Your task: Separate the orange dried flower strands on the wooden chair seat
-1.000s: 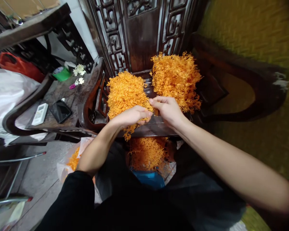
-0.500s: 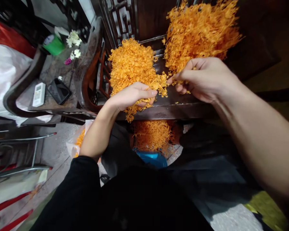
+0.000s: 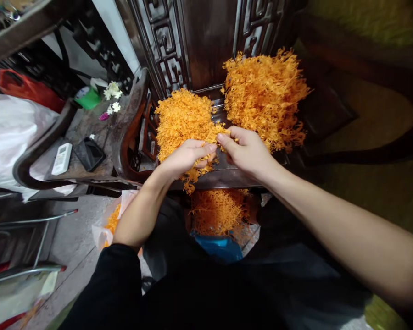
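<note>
My left hand (image 3: 192, 156) is closed around a small bunch of orange flowers (image 3: 191, 181), whose ends hang below the fingers. Thumb and fingers of my right hand (image 3: 239, 145) pinch at the orange sprigs sticking up from that bunch, and the two hands nearly meet. Behind my left hand is a heap of short orange flowers (image 3: 184, 114) on the dark wooden seat (image 3: 223, 176). A larger, stringier orange flower heap (image 3: 263, 98) lies beyond my right hand. Exactly which sprigs the right fingertips hold is partly hidden.
Below the seat, orange stalks (image 3: 218, 211) fill a spot above a blue container (image 3: 220, 247). A plastic bag (image 3: 112, 220) with orange pieces stands at left. On the side table are a phone (image 3: 90, 154), a white remote (image 3: 62, 158), green tape (image 3: 88, 97) and white flowers (image 3: 113, 90).
My right hand has moved left from the larger heap to the bunch in my left hand. The view has tilted upward, showing more of the seat's back.
</note>
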